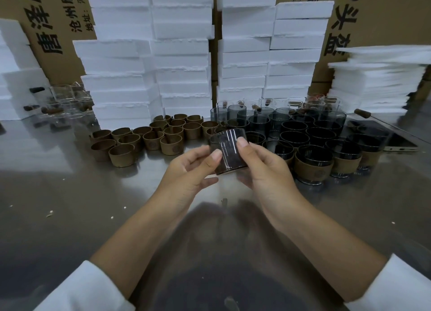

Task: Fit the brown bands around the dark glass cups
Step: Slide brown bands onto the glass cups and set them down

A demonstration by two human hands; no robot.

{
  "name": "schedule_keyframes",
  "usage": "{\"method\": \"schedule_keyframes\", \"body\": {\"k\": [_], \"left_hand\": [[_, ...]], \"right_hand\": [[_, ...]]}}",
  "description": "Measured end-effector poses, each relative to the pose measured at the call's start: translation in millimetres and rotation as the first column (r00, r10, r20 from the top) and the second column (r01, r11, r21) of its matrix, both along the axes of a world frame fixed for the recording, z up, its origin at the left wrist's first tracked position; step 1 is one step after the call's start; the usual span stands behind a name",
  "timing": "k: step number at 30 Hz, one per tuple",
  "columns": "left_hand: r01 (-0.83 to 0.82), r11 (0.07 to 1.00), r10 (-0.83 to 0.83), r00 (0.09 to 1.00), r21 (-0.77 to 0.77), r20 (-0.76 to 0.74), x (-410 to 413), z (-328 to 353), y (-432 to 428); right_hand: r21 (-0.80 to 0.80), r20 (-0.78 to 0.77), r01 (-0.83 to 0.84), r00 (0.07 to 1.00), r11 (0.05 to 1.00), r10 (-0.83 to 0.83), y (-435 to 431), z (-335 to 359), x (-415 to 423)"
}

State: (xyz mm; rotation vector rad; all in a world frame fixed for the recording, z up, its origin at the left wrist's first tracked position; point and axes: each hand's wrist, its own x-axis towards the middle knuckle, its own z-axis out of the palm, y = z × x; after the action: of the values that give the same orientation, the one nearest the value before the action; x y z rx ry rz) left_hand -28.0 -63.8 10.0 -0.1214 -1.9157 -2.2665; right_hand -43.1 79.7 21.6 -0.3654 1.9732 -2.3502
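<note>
Dark glass cup in grip of left hand and right hand; brown bands behind

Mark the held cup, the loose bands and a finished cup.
held cup (227, 145), head view, on its glass side.
loose bands (172, 148), head view, on the front of one near band.
finished cup (313, 169), head view, on its brown band.

**Open steel near, crowded ground at the foam boxes**
Nearer than the foam boxes the metal table lies open; brown bands crowd the boxes' foot, dark glass cups pack the table to their right, clear glasses stand at their left.
</note>
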Motion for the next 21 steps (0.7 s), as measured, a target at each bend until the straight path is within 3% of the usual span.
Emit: {"method": "schedule_keyframes", "body": {"k": [5, 14, 21], "left_hand": [[0.042, 0.998, -0.044, 0.999, -0.052, -0.024, 0.8, -0.6, 2.6], [0.111, 0.987, -0.106, 0.993, 0.113, -0.046, 3.7, 5.4, -0.8], [0.131, 0.990, -0.133, 0.990, -0.045, -0.044, 2.8, 3.9, 1.3]], "right_hand": [[-0.027, 0.004, 0.038, 0.999, 0.999, -0.038, -2.7, -0.2, 2.4], [-0.140, 0.087, -0.030, 0.995, 0.990, 0.043, 3.2, 3.0, -0.4], [-0.131, 0.113, -0.018, 0.993, 0.991, 0.033, 2.2, 1.5, -1.8]]}}
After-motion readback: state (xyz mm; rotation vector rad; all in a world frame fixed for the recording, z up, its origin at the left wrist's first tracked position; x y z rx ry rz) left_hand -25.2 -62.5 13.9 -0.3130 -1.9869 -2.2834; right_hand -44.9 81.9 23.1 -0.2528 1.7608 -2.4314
